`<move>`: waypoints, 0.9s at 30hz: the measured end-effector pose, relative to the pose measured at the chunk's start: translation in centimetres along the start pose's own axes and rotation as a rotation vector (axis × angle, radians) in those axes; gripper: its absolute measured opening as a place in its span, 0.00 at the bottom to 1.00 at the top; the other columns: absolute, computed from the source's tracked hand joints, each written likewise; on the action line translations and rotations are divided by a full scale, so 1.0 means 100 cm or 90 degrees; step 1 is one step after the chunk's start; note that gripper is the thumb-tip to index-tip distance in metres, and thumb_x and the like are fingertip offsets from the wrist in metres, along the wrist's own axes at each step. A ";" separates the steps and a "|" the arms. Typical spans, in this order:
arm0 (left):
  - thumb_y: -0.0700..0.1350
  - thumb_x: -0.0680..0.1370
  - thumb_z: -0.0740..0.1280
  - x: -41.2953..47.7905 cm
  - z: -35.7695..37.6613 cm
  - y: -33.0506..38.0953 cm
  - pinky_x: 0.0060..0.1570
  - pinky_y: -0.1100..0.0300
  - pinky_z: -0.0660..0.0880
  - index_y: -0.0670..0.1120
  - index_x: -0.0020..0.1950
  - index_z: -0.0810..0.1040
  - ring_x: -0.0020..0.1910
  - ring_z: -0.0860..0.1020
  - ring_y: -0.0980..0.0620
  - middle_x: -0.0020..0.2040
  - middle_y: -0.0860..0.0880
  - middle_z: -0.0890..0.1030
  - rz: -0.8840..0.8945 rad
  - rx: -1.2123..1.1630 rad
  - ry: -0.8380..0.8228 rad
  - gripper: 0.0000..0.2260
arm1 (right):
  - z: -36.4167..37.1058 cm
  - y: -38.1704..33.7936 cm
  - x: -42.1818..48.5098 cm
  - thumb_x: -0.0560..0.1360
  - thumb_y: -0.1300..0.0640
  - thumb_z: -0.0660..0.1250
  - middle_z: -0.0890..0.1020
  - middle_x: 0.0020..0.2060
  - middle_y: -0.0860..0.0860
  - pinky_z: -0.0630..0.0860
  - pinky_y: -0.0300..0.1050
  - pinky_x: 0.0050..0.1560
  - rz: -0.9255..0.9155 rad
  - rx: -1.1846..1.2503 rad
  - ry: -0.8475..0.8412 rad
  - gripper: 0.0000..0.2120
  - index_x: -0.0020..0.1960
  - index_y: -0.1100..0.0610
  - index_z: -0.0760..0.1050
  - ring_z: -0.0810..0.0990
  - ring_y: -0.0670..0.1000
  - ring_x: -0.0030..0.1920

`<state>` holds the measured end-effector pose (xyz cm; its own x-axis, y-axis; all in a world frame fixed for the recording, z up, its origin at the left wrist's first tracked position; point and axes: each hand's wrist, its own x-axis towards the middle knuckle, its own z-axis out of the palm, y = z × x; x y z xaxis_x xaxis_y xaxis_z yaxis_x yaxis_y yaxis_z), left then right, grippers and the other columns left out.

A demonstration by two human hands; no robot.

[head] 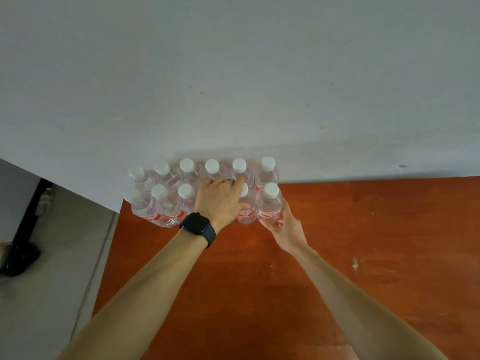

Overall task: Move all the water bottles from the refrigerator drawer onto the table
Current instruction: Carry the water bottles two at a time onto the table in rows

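Left hand [220, 201] lies curled over the near row, hiding 1 cap and half of another; its grip cannot be told. Right hand [284, 224] clasps the near-right bottle [270, 206] low down. Bottles [166, 203] stand in 2 rows on the worktop [363, 229], far side, against the wall [233, 74]; 11 caps [187, 165] show.

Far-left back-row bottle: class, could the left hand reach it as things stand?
Probably yes, from above: the far-left back-row bottle stands uncovered, leftward of the left hand, which is at the front row.
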<state>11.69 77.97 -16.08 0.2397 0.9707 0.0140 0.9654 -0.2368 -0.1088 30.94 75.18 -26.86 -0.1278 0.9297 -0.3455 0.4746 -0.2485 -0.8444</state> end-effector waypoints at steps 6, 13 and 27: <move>0.63 0.77 0.67 -0.001 -0.004 0.003 0.53 0.52 0.73 0.49 0.72 0.65 0.52 0.80 0.48 0.52 0.51 0.83 -0.011 -0.022 -0.018 0.30 | 0.006 -0.005 -0.002 0.77 0.46 0.71 0.73 0.73 0.47 0.77 0.51 0.66 0.013 0.021 0.004 0.42 0.80 0.40 0.46 0.75 0.51 0.69; 0.63 0.78 0.64 -0.001 -0.011 0.003 0.55 0.53 0.71 0.50 0.73 0.64 0.55 0.79 0.48 0.55 0.51 0.82 -0.015 -0.041 -0.062 0.28 | 0.008 -0.011 -0.002 0.76 0.48 0.72 0.71 0.74 0.47 0.73 0.53 0.67 0.025 0.052 0.000 0.44 0.80 0.40 0.45 0.74 0.52 0.71; 0.51 0.82 0.59 -0.050 -0.052 0.045 0.66 0.53 0.69 0.52 0.69 0.71 0.66 0.73 0.51 0.66 0.51 0.77 0.021 -0.148 0.028 0.16 | -0.075 -0.017 -0.081 0.80 0.47 0.67 0.68 0.76 0.46 0.64 0.48 0.75 -0.037 -0.169 0.079 0.31 0.79 0.43 0.59 0.66 0.50 0.76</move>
<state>15.39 71.80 -11.46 0.2708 0.9608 0.0588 0.9534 -0.2762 0.1218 37.69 70.07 -19.58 -0.0616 0.9704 -0.2336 0.6828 -0.1297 -0.7190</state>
